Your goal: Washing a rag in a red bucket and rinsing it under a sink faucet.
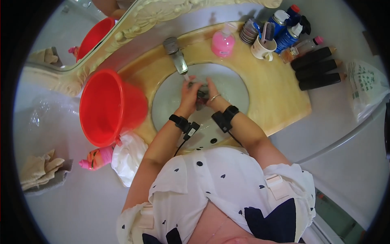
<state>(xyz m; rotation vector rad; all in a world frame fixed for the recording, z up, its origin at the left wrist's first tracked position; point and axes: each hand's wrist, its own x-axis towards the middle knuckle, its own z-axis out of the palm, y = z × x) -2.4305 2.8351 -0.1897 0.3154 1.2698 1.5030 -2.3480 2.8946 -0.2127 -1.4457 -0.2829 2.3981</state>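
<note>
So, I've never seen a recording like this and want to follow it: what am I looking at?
There's no machine here, just a person's left hand and right hand, both bare. Each wrist wears a black strap with a small box. The single picture comes from a fisheye camera on the person's head, looking down, so straight edges bend.

The hands are over the sink, near the tap, holding a dark thing too unclear to name. On the counter are a pink bottle, a mug with a brush in it, and blue cans. A red bucket is left of the sink.
</note>
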